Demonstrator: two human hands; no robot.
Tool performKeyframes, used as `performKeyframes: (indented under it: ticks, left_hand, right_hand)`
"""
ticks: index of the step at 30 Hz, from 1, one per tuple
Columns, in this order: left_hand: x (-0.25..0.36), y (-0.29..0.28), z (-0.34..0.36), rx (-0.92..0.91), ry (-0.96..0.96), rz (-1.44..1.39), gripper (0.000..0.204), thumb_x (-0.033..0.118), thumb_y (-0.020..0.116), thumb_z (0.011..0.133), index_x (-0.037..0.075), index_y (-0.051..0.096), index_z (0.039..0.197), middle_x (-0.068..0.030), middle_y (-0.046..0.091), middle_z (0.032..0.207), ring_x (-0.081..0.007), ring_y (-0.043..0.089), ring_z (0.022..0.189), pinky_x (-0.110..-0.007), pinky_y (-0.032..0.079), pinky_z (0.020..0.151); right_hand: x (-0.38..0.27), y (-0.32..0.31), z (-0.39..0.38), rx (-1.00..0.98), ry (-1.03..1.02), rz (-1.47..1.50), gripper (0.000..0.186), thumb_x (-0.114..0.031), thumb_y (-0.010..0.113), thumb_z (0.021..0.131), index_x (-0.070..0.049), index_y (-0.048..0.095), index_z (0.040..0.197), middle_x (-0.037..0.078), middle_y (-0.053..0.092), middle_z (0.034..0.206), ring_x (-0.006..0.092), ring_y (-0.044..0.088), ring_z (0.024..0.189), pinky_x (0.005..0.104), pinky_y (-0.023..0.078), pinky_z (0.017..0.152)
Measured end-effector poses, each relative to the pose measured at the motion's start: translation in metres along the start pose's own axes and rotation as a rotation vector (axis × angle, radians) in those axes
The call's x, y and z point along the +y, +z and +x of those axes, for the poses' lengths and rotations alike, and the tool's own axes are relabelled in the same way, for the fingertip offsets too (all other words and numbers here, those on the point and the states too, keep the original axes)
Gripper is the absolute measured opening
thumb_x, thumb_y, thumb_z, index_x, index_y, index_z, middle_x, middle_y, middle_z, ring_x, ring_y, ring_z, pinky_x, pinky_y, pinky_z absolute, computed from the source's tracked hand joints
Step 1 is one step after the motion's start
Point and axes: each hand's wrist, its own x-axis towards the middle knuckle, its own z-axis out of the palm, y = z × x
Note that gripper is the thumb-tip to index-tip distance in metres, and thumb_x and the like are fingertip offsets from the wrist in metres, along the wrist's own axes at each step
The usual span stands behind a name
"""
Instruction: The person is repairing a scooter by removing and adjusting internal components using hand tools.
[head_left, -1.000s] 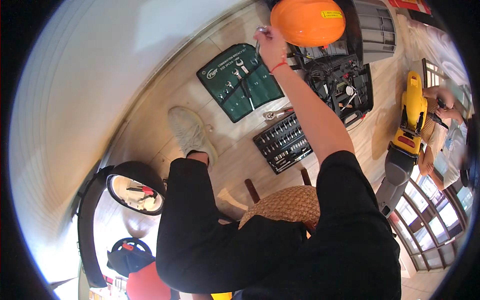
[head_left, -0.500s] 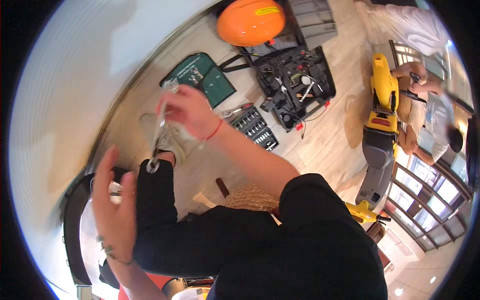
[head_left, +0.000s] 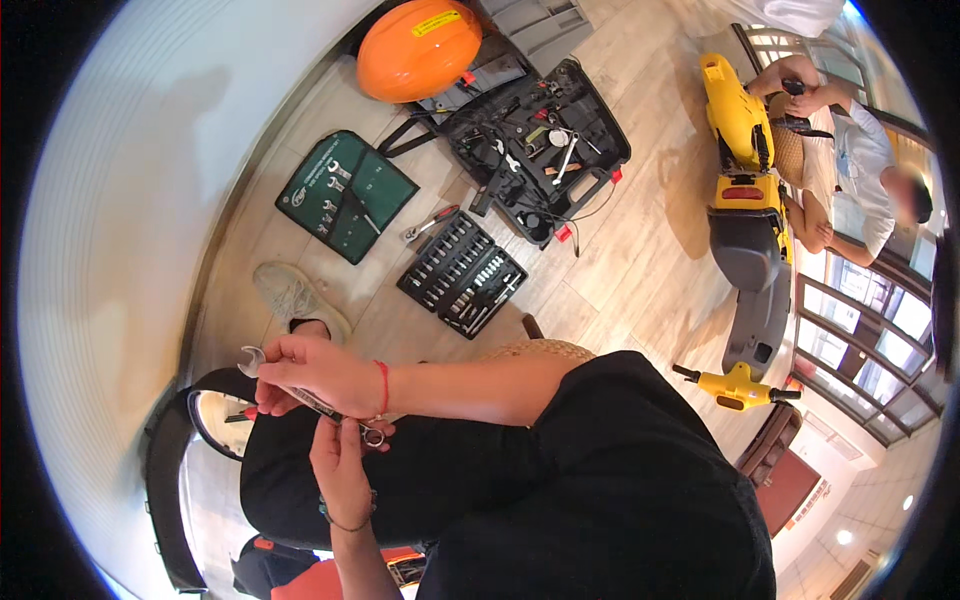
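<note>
Wrench [head_left: 318,404] in hands [head_left: 325,372], perhaps with lettering [head_left: 308,398]

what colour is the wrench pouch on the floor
The wrench pouch is dark green, clearest in the head view.

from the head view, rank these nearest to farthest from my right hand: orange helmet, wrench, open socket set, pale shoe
1. Wrench: held in your right hand.
2. Pale shoe: just past the hand, slightly left.
3. Open socket set: on the floor, ahead and right.
4. Orange helmet: farthest, near the picture's top edge.
</note>
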Motion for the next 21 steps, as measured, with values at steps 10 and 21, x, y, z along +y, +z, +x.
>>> performKeyframes:
  ticks: [10, 21]
  left_hand:
    - [0.039, -0.097, -0.057, 0.507, 0.157, 0.112, 0.021, 0.021, 0.045, 0.106, 0.005, 0.053, 0.095, 0.0034, 0.044, 0.068, -0.0036, 0.037, 0.052, -0.019, 0.028, 0.044]
    - [0.274, -0.217, -0.037, 0.356, 1.070, 2.324, 0.015, 0.011, 0.059, 0.097, 0.001, 0.055, 0.088, -0.0163, 0.059, 0.103, -0.0297, 0.055, 0.107, -0.041, 0.045, 0.091]
  right_hand:
    - [-0.055, -0.234, -0.053, 0.723, -0.136, -1.340, 0.032, -0.023, 0.066, 0.090, 0.001, 0.066, 0.112, 0.014, 0.071, 0.105, 0.0215, 0.067, 0.097, 0.0342, 0.053, 0.086]
    - [-0.123, -0.440, -0.130, 1.244, -0.003, -1.379, 0.030, -0.029, 0.056, 0.088, -0.005, 0.075, 0.090, 0.017, 0.073, 0.086, 0.0295, 0.072, 0.083, 0.0400, 0.054, 0.075]
